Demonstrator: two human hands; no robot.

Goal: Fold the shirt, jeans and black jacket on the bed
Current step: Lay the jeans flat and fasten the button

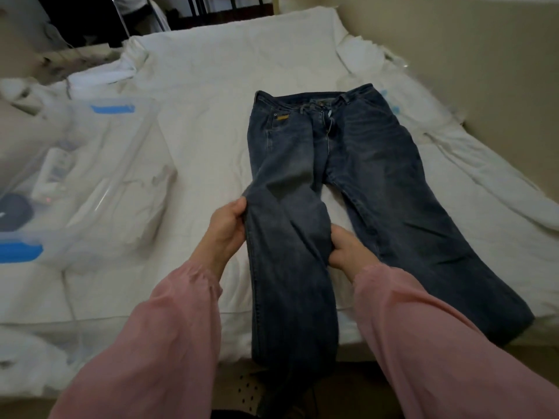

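Dark blue jeans (372,164) lie front side up on the white bed (211,86), waistband far from me, legs spread toward the near edge. My left hand (225,228) grips the outer seam of the left leg near the knee. My right hand (348,249) grips the inner seam of the same leg. That leg is bunched and lifted between my hands, and its hem hangs over the bed's near edge. The right leg lies flat, angled to the right. A white garment (484,176), perhaps the shirt, lies spread at the right. No black jacket is in view.
A clear plastic box (90,176) with blue clips sits on the bed at the left, holding small items. Rumpled white cloth (99,71) lies at the far left. A beige wall (484,55) borders the bed's right side. Dark furniture stands beyond the far end.
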